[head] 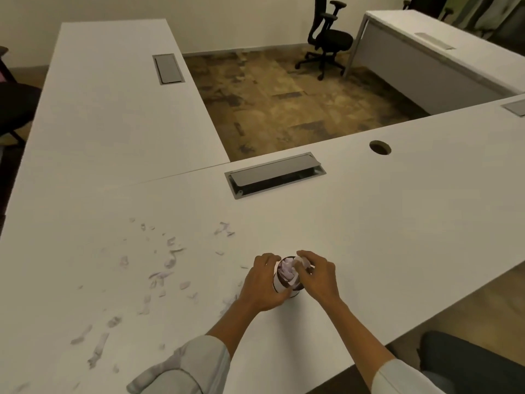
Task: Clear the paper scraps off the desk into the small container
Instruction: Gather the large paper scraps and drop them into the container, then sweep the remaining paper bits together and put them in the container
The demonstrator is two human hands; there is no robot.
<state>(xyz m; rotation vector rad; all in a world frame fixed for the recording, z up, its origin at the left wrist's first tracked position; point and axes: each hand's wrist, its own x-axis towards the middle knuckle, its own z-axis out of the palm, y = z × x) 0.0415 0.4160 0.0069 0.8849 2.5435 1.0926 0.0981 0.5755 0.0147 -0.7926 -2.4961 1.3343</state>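
While the left hand (262, 282) wrapped around the side of the small container (286, 277), its fingers curled against the wall and closed on it, the right hand (318, 277) sat over the opening from the other side, fingertips (302, 258) pinched together on a pale piece of paper at the rim. That container stood upright on the white desk (369, 223), near the front edge and between the two hands; it had a dark inside and a light outer band, and crumpled pale paper filled it up to the mouth. Many paper scraps (159, 275) lay loose on the desk to the left of the container, spread from close beside the left wrist out toward the left edge, with a few longer strips (98, 349) nearer the front. One small cluster of scraps (224, 228) lay farther back, apart from the rest. Both forearms reached in from the bottom of the view, with light sleeves pushed back from the wrists. Behind the container a cable tray (274, 174) with its metal flap raised was set into the desk, and a round cable hole (380, 147) sat to its right
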